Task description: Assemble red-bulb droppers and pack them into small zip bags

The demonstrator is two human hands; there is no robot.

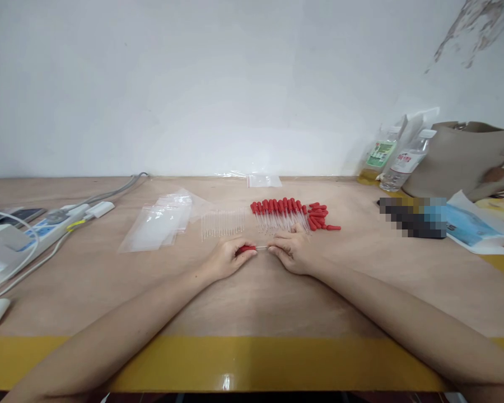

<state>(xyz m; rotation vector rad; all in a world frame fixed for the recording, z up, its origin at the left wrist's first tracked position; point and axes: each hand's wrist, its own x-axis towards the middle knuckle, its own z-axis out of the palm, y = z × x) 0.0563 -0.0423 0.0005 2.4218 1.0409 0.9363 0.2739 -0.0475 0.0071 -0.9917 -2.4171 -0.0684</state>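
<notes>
Between my hands, low over the table, is a dropper made of a red rubber bulb (pixel 247 248) and a thin clear glass tube (pixel 261 247). My left hand (pixel 231 256) is closed on the bulb. My right hand (pixel 290 252) pinches the other end of the tube, its tip hidden by my fingers. Just beyond lies a row of assembled droppers (pixel 279 208) with red bulbs pointing to the wall. Left of them is a row of bare glass tubes (pixel 222 223). A small heap of loose red bulbs (pixel 318 215) lies to their right.
Clear zip bags (pixel 153 224) lie left of the tubes, and another bag (pixel 264 181) by the wall. A power strip (pixel 46 229) with cables is at far left. At right stand two bottles (pixel 409 159), a grey bag (pixel 462 157), a dark object (pixel 415 221) and a blue packet (pixel 470 224).
</notes>
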